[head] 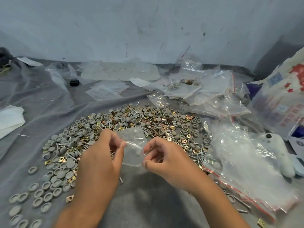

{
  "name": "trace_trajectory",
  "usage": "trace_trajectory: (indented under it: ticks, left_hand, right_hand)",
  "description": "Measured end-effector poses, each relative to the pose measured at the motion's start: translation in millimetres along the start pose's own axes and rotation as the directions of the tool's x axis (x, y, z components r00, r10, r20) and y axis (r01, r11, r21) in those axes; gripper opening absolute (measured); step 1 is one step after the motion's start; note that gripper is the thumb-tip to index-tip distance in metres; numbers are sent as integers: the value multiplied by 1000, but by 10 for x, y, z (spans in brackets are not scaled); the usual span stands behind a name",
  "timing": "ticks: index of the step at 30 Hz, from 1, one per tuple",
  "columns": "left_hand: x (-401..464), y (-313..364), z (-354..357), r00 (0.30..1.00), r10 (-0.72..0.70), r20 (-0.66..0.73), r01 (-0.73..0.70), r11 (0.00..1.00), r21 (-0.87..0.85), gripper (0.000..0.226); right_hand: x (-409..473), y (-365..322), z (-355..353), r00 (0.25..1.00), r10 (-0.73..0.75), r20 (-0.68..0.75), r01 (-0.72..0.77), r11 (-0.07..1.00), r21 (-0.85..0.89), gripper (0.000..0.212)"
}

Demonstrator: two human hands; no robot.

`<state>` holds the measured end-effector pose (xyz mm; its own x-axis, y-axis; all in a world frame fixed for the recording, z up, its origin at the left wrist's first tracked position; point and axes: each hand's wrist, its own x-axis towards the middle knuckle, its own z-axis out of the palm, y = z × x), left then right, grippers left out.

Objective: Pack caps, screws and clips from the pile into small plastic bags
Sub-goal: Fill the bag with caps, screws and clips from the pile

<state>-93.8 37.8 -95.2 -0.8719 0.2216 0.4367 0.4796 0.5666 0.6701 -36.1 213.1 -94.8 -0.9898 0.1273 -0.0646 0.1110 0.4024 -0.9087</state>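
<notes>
Clear bag [134, 145] upright, pinched betw. both hands: L [102, 155], R [166, 155].

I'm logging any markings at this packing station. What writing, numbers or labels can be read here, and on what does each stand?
"50": red handwriting on the clear plastic sheet by the wall, seen upside down; more red marks to its left, perhaps another number, cannot be read.
Red print and star shapes on the white printed bag at far right: too blurred to read.
Blue square patch on the same bag: unreadable.
The small bag held by the left hand and right hand: no text visible.
</notes>
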Motion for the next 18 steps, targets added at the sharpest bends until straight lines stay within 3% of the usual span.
trace_trajectory:
  ticks: [2,4,6,9,15,18]
  left_hand:
    - [-18,-17,32,999,13,50,-13,1000,11,35]
    - [-9,-18,36,996,45,82,-46,999,17,43]
    - [6,-14,33,990,99,96,-102,994,29,42]
    - [11,-43,62,981,151,124,-158,986,47,37]
    - [4,-46,92,984,80,159,-80,997,-4,41]
    - [2,-6,61,986,57,155,-54,998,-25,29]
  right_hand:
    - [55,66,-111,994,-8,-113,-3,995,-101,17]
    - [107,174,-308,948,-16,-319,-100,934,-344,18]
    - [126,284,-508,886,24,-463,-305,782,-544,24]
    - [133,428,-685,841,196,-504,-508,607,-611,35]
    - [117,484,-741,871,203,-447,-444,714,-541,25]
    - [104,475,-740,875,208,-437,-442,714,-544,28]
